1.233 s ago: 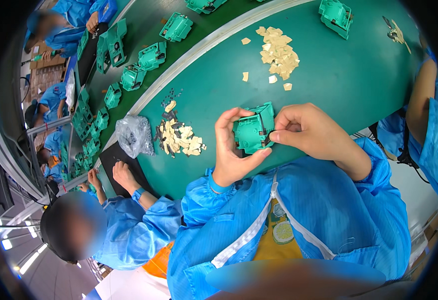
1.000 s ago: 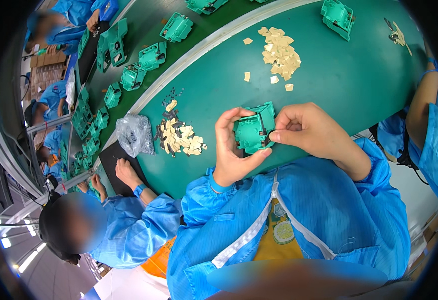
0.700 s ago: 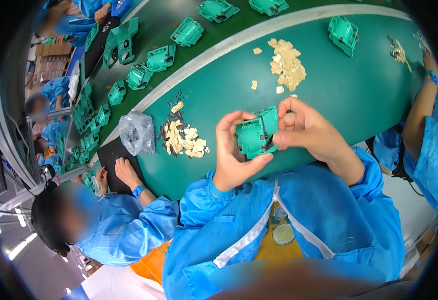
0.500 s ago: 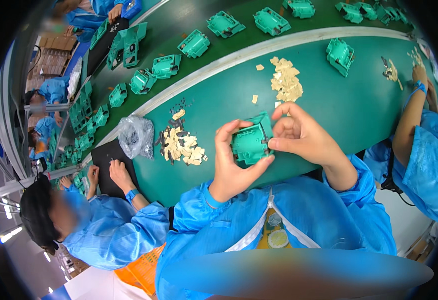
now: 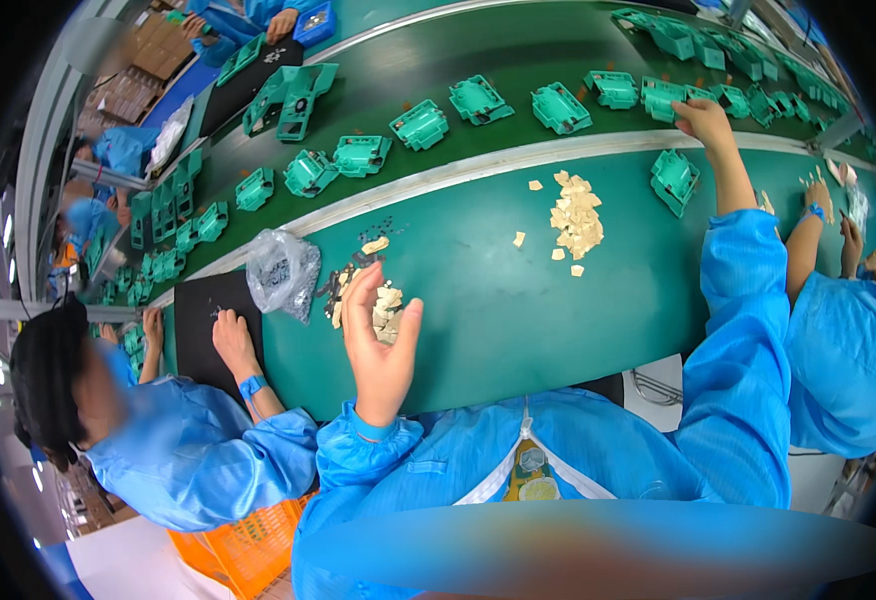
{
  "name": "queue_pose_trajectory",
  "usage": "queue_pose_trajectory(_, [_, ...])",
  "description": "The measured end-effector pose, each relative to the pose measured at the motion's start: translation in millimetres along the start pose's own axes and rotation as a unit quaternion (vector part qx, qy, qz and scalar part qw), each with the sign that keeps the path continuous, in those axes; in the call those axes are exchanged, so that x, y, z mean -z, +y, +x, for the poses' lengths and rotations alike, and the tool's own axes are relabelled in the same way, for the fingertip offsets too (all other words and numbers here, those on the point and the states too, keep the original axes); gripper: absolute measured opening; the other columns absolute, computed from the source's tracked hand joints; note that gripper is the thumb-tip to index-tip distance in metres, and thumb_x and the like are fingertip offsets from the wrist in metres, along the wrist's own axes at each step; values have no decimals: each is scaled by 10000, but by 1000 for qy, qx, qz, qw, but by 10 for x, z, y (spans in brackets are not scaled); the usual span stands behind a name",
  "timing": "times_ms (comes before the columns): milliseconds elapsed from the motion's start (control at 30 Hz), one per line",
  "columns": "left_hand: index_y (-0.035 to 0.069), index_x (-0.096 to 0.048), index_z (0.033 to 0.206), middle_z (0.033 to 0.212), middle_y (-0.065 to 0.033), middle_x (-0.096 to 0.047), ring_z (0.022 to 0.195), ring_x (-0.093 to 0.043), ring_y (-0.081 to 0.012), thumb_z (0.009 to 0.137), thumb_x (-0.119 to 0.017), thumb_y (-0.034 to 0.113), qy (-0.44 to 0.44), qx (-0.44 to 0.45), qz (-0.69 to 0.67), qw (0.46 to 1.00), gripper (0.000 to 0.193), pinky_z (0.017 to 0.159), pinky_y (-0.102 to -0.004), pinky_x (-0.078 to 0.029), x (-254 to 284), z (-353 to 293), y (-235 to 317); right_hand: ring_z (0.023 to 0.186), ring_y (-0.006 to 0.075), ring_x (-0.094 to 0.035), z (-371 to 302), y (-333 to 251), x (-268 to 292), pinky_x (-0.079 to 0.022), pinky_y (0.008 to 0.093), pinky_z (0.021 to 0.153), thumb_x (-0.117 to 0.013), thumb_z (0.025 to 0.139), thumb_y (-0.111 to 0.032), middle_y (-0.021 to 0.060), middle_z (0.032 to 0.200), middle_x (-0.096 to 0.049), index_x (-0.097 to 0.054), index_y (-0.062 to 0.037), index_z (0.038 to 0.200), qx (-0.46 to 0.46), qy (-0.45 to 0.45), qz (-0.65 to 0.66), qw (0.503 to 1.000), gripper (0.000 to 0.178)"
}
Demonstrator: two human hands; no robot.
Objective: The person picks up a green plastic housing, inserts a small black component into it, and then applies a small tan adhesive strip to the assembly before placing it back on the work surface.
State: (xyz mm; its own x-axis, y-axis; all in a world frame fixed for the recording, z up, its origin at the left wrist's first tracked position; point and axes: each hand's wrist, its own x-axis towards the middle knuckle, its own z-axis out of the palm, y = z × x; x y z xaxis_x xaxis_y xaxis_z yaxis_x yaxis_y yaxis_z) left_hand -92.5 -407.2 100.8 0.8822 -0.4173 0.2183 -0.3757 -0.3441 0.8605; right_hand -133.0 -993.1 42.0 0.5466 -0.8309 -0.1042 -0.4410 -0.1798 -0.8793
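Nearest the wearer, the left hand [image 5: 380, 360] is raised above the table edge with fingers and thumb spread; nothing is seen in it. Behind its fingers lies a mixed pile [image 5: 390, 300] of pale yellow and dark pieces, partly hidden by the hand. A clear plastic bag [image 5: 283, 275] with dark contents sits just beyond, to the left of that pile.

Farther in on the green worktable [image 5: 518, 330], a heap of pale yellow pieces [image 5: 576, 222] lies with a few strays apart from it. These pieces appear thin and light. To the right of the heap, near the pale rail [image 5: 498, 164], rests one green housing [image 5: 674, 182], well apart from the left hand.

The right hand [image 5: 700, 120] is extended over the rail, its fingers bent, fingertips at the edge of a second housing [image 5: 660, 98] on the conveyor belt [image 5: 378, 92]. Whether it grips that part or merely touches it cannot be determined. Other housings stand in a row along the belt on both sides.

Handling assessment: the housings appear to be moulded plastic, probably light and stiff, with smooth faces that may slip slightly. Thin rims and projecting tabs look the likeliest to chip or bend. The sound hold is by opposite outer side walls, thumb against fingers, keeping clear of the dark fitted parts and the open interior.
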Motion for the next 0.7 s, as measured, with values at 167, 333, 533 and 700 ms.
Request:
queue_pose_trajectory(167, [-4, -557, 1312, 1364, -126, -535, 1260, -547, -248, 915, -691, 13, 45, 5, 27, 999, 419, 1076, -391, -449, 210, 8, -91, 641, 118, -599, 401, 400, 94, -473, 261, 574, -776, 873, -436, 25, 782, -645, -715, 7, 1026, -19, -57, -171, 983, 472])
queue_pose_trajectory(333, [-27, -669, 1111, 1053, -98, -678, 964, -646, -175, 897, -728, 65, 103, 102, 119, 982, 240, 865, -310, -508, 561, 3, -304, 1076, 156, -601, -655, 208, 142, -433, 273, 978, -680, 946, -482, 84, 1102, -688, -675, 32, 1215, 34, -143, -81, 986, 580])
queue_pose_trajectory(533, [8, -706, 980, 918, -119, -675, 825, -661, -256, 874, -724, 98, 88, 78, 152, 981, 141, 759, -373, -526, 519, 120, -552, 972, 89, -603, -1487, 332, 151, -451, 221, 872, -623, 1012, -164, 9, 1028, -672, -678, 5, 1123, 60, -221, -15, 973, 210])
queue_pose_trajectory(700, [22, -701, 910, 871, -118, -661, 829, -641, -311, 864, -711, 110, 61, 35, 200, 977, 100, 763, -417, -518, 346, 382, -658, 857, 78, -589, -2424, -393, -321, -476, 236, 765, -637, 996, -134, -9, 926, -662, -680, -20, 1066, 15, -336, 101, 936, 141])
